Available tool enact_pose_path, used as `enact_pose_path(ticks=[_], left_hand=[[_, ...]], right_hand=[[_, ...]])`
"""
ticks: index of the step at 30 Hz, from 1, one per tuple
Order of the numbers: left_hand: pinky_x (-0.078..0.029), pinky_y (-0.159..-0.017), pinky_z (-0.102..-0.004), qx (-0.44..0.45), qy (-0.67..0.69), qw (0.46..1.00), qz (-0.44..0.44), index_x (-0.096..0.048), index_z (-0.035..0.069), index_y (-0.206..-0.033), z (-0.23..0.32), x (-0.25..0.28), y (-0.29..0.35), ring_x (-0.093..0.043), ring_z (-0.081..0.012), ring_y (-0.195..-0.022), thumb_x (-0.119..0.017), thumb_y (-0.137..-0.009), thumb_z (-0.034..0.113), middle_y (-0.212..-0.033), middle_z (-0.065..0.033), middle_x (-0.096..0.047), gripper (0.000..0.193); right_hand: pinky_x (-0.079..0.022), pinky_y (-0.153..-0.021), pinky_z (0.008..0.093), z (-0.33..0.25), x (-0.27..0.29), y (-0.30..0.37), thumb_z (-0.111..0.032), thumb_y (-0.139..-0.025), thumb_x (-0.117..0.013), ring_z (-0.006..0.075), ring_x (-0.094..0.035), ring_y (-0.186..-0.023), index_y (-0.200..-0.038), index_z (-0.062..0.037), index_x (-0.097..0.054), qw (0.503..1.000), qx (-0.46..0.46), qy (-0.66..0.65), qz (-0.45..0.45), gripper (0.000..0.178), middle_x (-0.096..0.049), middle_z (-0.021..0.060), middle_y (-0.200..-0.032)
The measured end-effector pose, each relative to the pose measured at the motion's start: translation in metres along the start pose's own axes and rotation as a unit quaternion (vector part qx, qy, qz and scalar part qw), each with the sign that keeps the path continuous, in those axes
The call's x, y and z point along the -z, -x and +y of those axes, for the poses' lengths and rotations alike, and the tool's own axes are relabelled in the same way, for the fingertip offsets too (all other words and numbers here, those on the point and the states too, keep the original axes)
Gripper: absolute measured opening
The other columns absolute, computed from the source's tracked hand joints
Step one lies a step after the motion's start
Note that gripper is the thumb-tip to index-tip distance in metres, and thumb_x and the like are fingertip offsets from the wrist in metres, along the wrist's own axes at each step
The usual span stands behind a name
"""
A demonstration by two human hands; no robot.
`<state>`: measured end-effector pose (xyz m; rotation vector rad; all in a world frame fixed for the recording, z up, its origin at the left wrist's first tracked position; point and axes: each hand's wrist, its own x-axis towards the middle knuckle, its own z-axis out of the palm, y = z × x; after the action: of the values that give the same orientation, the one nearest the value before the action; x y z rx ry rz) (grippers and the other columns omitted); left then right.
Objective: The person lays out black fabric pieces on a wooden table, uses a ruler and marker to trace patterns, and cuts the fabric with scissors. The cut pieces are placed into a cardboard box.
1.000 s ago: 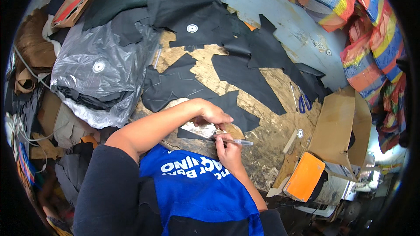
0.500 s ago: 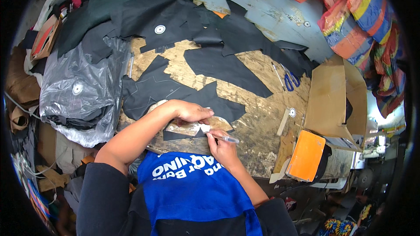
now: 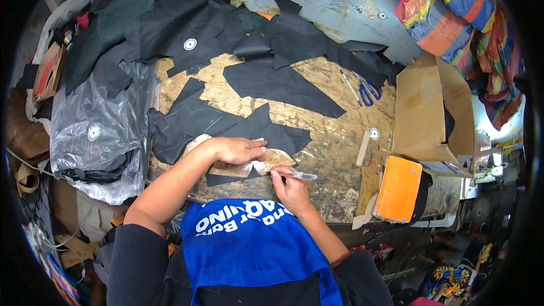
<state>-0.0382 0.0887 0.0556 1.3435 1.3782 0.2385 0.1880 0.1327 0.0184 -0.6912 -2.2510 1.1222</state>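
A brown, shiny pattern template (image 3: 276,160) with a notched near edge lies on a piece of black leather-like material (image 3: 226,181) at the near side of the worktable. My left hand (image 3: 241,151) rests flat across the template, fingers stretched out and pressing it down. In my right hand (image 3: 293,191) is a clear-barrelled pen (image 3: 303,175), pinched between thumb and fingers. Its tip is close to the template's near right edge; the exact contact is hidden by my fingers. Just beyond, a larger black piece (image 3: 187,116) carries thin pale drawn lines.
Another black cut piece (image 3: 277,88) lies farther back. Blue-handled scissors (image 3: 368,93) sit at the right, near a cardboard box (image 3: 422,113) and an orange book-like item (image 3: 398,190). Black sheets (image 3: 226,28) cover the far side. A clear plastic bag (image 3: 93,130) stands at the left.
My right hand and pen have moved from by the template's notch rightward along its near edge. My left hand stays on the template. The whole view has shifted slightly.
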Motion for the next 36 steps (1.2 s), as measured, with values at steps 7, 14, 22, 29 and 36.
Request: enact_pose_path(ticks=[7, 14, 22, 29, 36], left_hand=[[-0.035, -0.102, -0.0296, 0.040, 0.036, 0.999, -0.010, -0.056, 0.006, -0.124, 0.001, 0.001, 0.001, -0.037, -0.0276, -0.131, -0.025, -0.098, 0.048, -0.151, -0.0127, -0.020, 0.059], [-0.035, -0.103, -0.0375, -0.013, -0.070, 0.996, 0.056, -0.043, 0.004, -0.133, 0.006, -0.011, 0.004, -0.039, -0.0342, -0.127, -0.029, -0.097, 0.046, -0.144, -0.0193, -0.031, 0.057], [-0.038, -0.099, -0.0409, 0.006, -0.140, 0.912, 0.386, -0.053, 0.006, -0.124, -0.017, -0.070, 0.057, -0.047, -0.0314, -0.119, -0.069, -0.077, 0.016, -0.126, -0.0173, -0.052, 0.050], [-0.046, -0.074, -0.0368, 0.226, -0.033, 0.824, 0.519, -0.063, -0.001, -0.091, -0.055, -0.083, 0.100, -0.056, -0.0275, -0.078, -0.078, -0.065, 0.014, -0.080, -0.0129, -0.057, 0.034], [-0.042, -0.055, -0.0208, -0.006, 0.267, 0.727, 0.633, -0.046, 0.006, -0.077, -0.067, -0.093, 0.112, -0.050, -0.0065, -0.062, -0.065, -0.082, 0.003, -0.074, -0.0002, -0.052, 0.019]], right_hand=[[-0.050, -0.063, 0.0335, 0.000, -0.002, -0.001, -0.007, -0.083, -0.062, 0.0275, -0.064, -0.069, -0.082, 0.0006, -0.064, 0.999, 0.041, -0.010, 0.027, 0.008, -0.065, 0.0128, -0.077], [-0.050, -0.060, 0.0328, 0.018, 0.036, -0.013, -0.008, -0.085, -0.060, 0.0278, -0.064, -0.066, -0.081, 0.0041, -0.061, 0.984, -0.061, 0.071, 0.151, 0.013, -0.064, 0.0169, -0.077], [-0.050, -0.074, 0.0239, 0.021, 0.007, 0.005, -0.003, -0.090, -0.054, 0.0114, -0.060, -0.083, -0.093, 0.0032, -0.057, 0.952, -0.107, -0.270, 0.100, 0.007, -0.064, 0.0123, -0.096], [-0.052, -0.070, 0.0298, 0.031, -0.008, 0.006, -0.004, -0.084, -0.061, 0.0205, -0.065, -0.078, -0.089, -0.0004, -0.057, 0.989, -0.016, -0.099, 0.110, 0.007, -0.065, 0.0128, -0.092], [-0.050, -0.069, 0.0274, 0.028, -0.008, 0.001, 0.000, -0.083, -0.059, 0.0165, -0.063, -0.076, -0.087, 0.0005, -0.058, 0.991, 0.046, -0.055, 0.114, 0.003, -0.066, 0.0130, -0.093]])
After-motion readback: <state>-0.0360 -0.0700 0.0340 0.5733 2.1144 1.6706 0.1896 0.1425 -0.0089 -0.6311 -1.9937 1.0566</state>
